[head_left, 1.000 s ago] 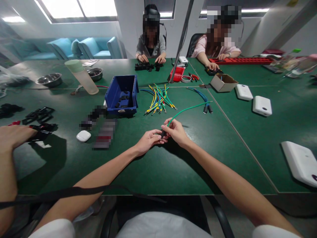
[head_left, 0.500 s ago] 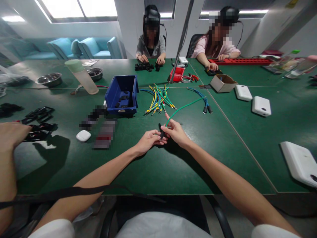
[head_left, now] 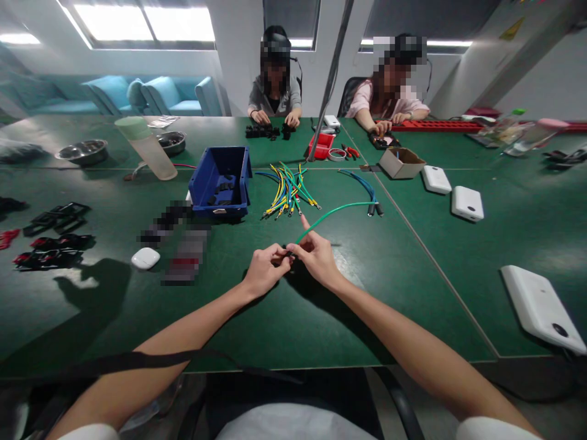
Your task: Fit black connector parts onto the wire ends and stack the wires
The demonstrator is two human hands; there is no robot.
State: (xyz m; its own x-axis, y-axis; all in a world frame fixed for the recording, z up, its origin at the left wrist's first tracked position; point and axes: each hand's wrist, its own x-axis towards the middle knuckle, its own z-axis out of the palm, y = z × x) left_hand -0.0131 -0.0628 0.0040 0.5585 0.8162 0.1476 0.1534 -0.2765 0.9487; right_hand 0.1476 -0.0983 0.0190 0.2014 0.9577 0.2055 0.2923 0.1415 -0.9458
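My left hand (head_left: 267,269) and my right hand (head_left: 318,256) meet over the green table. Between their fingertips is a small black piece (head_left: 288,252), mostly covered by the fingers. A green wire (head_left: 337,211) rises from my right hand's grip and curves right, its far end by the blue wires with black sleeves (head_left: 375,209). My left hand's fingers are closed on the black piece. My right thumb and fingers pinch the wire at the piece. Just beyond lies a bundle of yellow, green and blue wires (head_left: 287,192) with metal ring ends.
A blue bin (head_left: 220,211) with black pieces stands left of the wires. A white case (head_left: 145,258), black parts (head_left: 55,252) and a bottle (head_left: 153,153) are further left. White devices (head_left: 543,308) lie right. Two people work across the table.
The black piece, upright between my hands before, is now mostly hidden by my fingers. Another person's arm at the left edge has gone from view. The camera view has shifted slightly.
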